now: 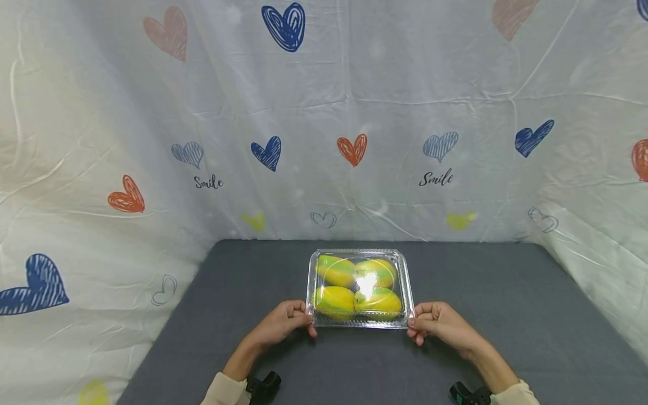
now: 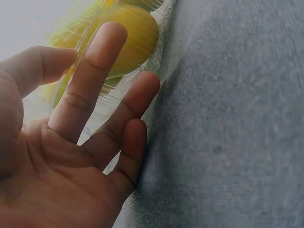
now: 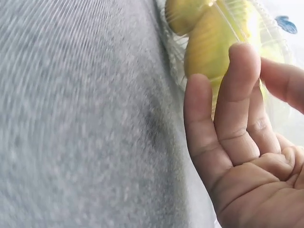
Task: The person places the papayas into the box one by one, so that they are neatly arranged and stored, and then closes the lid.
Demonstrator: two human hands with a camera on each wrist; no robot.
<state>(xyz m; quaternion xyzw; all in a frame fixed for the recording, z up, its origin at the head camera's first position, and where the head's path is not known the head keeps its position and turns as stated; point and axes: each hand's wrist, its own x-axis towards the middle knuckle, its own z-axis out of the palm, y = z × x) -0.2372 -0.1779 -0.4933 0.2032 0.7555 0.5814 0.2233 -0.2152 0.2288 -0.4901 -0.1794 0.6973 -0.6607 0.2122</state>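
Observation:
A clear plastic clamshell box with its lid down sits in the middle of the dark grey table. Inside lie several yellow-green mangoes, in two rows, with glare on the lid above them. My left hand pinches the rim of the box at its near left corner. At the near right corner, the right hand grips the same rim between thumb and fingers. Both wrist views show the thumb at the rim's edge and the other fingers beneath it, beside a mango and another mango seen through the ribbed wall.
Grey cloth covers the table. A white curtain with printed hearts hangs behind and along both sides of it. Dark bands with small devices are strapped to the left wrist and the right wrist.

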